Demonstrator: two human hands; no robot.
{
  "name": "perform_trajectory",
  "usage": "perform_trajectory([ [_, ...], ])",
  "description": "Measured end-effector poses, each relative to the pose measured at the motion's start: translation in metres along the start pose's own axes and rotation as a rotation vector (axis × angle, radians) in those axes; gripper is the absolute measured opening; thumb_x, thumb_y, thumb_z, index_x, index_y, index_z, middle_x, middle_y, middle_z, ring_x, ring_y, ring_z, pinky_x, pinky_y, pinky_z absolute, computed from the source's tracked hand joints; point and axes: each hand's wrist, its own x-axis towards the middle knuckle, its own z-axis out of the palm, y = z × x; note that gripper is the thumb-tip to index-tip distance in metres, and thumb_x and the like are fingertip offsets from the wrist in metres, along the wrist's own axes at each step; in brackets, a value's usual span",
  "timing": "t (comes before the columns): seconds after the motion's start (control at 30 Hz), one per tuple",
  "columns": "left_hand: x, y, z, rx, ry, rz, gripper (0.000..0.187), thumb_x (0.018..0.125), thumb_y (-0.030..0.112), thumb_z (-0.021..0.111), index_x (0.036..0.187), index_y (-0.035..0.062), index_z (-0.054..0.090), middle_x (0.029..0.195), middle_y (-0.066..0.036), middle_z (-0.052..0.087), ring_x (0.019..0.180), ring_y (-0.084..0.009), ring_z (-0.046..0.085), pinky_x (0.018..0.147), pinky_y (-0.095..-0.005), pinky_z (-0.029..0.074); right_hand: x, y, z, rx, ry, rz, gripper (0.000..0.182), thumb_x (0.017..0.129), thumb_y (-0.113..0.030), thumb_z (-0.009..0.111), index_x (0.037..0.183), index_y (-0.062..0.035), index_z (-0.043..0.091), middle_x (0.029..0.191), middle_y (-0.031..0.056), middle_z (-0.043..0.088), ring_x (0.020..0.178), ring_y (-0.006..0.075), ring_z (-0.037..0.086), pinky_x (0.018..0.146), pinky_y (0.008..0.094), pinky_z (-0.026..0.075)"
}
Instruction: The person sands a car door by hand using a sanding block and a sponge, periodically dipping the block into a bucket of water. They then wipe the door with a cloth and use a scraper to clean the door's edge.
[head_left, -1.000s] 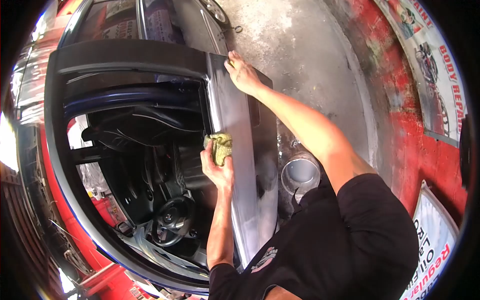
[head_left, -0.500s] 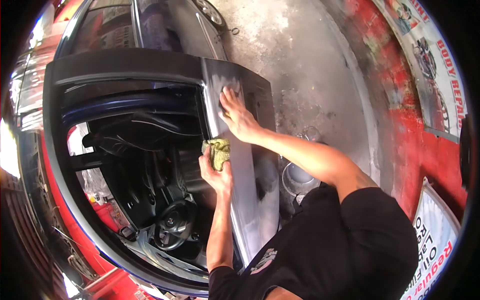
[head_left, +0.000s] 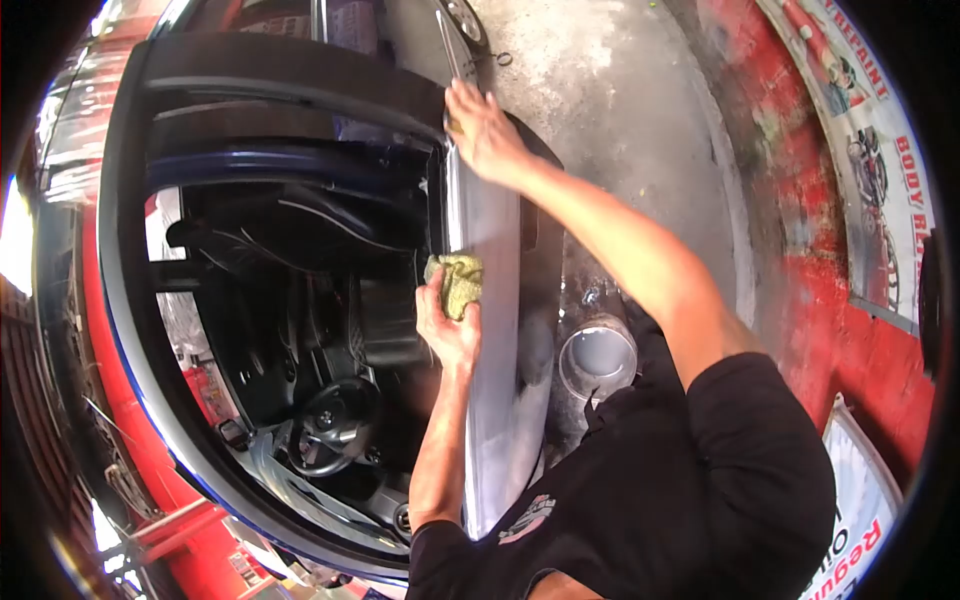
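My left hand (head_left: 447, 325) is closed round a bunched yellow-green cloth (head_left: 461, 287) at the inner edge of the car door (head_left: 490, 300), beside the window opening. My right hand (head_left: 490, 140) lies over the far end of the door's bare grey strip, near the window frame's corner. Its fingers are stretched out and close together, pointing away from me. A small brownish edge shows beneath the palm; I cannot tell what it is. The strip below the window looks pale and shiny, while the frame (head_left: 280, 75) is matte dark.
Through the window opening show a steering wheel (head_left: 335, 425) and dark seats. A metal bucket (head_left: 598, 357) with greyish liquid stands on the wet concrete floor (head_left: 620, 150), right of the door. A red wall (head_left: 800, 200) with banners runs along the right. A car wheel (head_left: 465, 22) is at the top.
My right hand has slid farther along the door, away from me, to the frame's corner. My left hand keeps the cloth at the window edge. The view has shifted slightly.
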Motion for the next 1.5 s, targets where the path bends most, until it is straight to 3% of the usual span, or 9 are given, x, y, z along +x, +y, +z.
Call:
perform_trajectory([
  [0.17, 0.003, 0.005, -0.003, 0.011, -0.014, 0.024, 0.060, 0.073, 0.006, 0.069, 0.133, 0.0024, 0.066, 0.103, -0.019, 0.062, 0.094, -0.0395, 0.066, 0.086, -0.0475, 0.056, -0.058, -0.018, -0.008, -0.065, -0.109, -0.145, 0.071, 0.097, -0.011, 0.064, 0.160, 0.0087, 0.040, 0.172, 0.0269, 0.032, 0.160, 0.0434, 0.030, 0.131, 0.0604, 0.025],
  [0.47, 0.001, 0.009, -0.005, -0.034, -0.018, -0.016, 0.060, 0.074, 0.003, 0.067, 0.134, -0.0009, 0.066, 0.107, -0.017, 0.065, 0.099, -0.0334, 0.068, 0.095, -0.0414, 0.056, -0.041, -0.023, -0.016, -0.147, -0.102, -0.099, 0.066, 0.101, -0.015, 0.056, 0.159, 0.0124, 0.038, 0.170, 0.0310, 0.033, 0.159, 0.0451, 0.033, 0.130, 0.0604, 0.026],
  [0.6, 0.001, 0.019, -0.007, -0.043, -0.027, -0.046, 0.060, 0.074, 0.001, 0.067, 0.135, -0.0007, 0.066, 0.107, -0.017, 0.066, 0.100, -0.0335, 0.069, 0.095, -0.0415, 0.056, -0.011, 0.005, -0.025, -0.235, -0.109, -0.058, 0.063, 0.105, -0.017, 0.052, 0.163, 0.0034, 0.037, 0.174, 0.0233, 0.031, 0.160, 0.0455, 0.031, 0.127, 0.0688, 0.026],
  [0.73, -0.002, 0.013, -0.003, -0.034, -0.006, -0.051, 0.061, 0.075, 0.002, 0.068, 0.136, 0.0013, 0.067, 0.108, -0.017, 0.067, 0.101, -0.0335, 0.069, 0.096, -0.0408, 0.055, 0.054, 0.049, -0.034, 0.018, -0.099, -0.151, 0.055, 0.112, -0.032, 0.049, 0.154, 0.0041, 0.053, 0.156, 0.0225, 0.058, 0.148, 0.0340, 0.054, 0.126, 0.0517, 0.037],
  [0.8, -0.004, 0.012, -0.001, -0.034, 0.010, -0.042, 0.063, 0.075, 0.003, 0.071, 0.138, 0.0041, 0.067, 0.108, -0.016, 0.066, 0.099, -0.0350, 0.069, 0.092, -0.0420, 0.057, 0.039, 0.025, -0.064, 0.571, -0.087, 0.422, 0.053, 0.112, -0.038, 0.053, 0.147, 0.0015, 0.061, 0.146, 0.0230, 0.066, 0.141, 0.0287, 0.060, 0.123, 0.0424, 0.041],
  [0.97, -0.010, 0.025, 0.000, -0.024, 0.052, -0.054, 0.068, 0.074, 0.006, 0.075, 0.142, 0.0089, 0.066, 0.111, -0.018, 0.066, 0.100, -0.0383, 0.069, 0.086, -0.0438, 0.060, -0.033, 0.045, -0.049, 0.431, 0.201, 0.442, 0.050, 0.112, -0.040, 0.055, 0.147, -0.0060, 0.065, 0.142, 0.0233, 0.068, 0.139, 0.0334, 0.061, 0.118, 0.0422, 0.045],
  [1.2, 0.043, 0.043, 0.037, 0.548, -0.122, 0.400, 0.059, 0.079, 0.013, 0.079, 0.137, 0.0118, 0.066, 0.140, -0.028, 0.054, 0.125, -0.0467, 0.054, 0.104, -0.0587, 0.045, -0.017, 0.076, -0.054, 0.535, 0.048, 0.386, 0.050, 0.113, -0.040, 0.054, 0.151, -0.0093, 0.063, 0.129, 0.0200, 0.074, 0.129, 0.0295, 0.066, 0.114, 0.0386, 0.047],
  [1.4, 0.153, 0.058, 0.099, 0.844, -0.277, 0.728, 0.042, 0.094, 0.017, 0.062, 0.133, 0.0025, 0.063, 0.148, -0.026, 0.054, 0.128, -0.0391, 0.055, 0.107, -0.0556, 0.043, -0.011, 0.095, -0.071, 0.623, -0.107, 0.437, 0.048, 0.113, -0.040, 0.052, 0.145, -0.0083, 0.068, 0.119, 0.0119, 0.075, 0.116, 0.0170, 0.063, 0.104, 0.0358, 0.049],
  [1.5, 0.223, 0.085, 0.140, 0.800, -0.089, 0.851, 0.033, 0.089, 0.017, 0.063, 0.118, 0.0016, 0.066, 0.141, -0.023, 0.060, 0.115, -0.0325, 0.058, 0.093, -0.0469, 0.045, -0.020, 0.099, -0.064, 0.632, 0.020, 0.353, 0.047, 0.114, -0.038, 0.052, 0.142, -0.0040, 0.068, 0.117, 0.0096, 0.074, 0.115, 0.0195, 0.063, 0.104, 0.0374, 0.048],
])
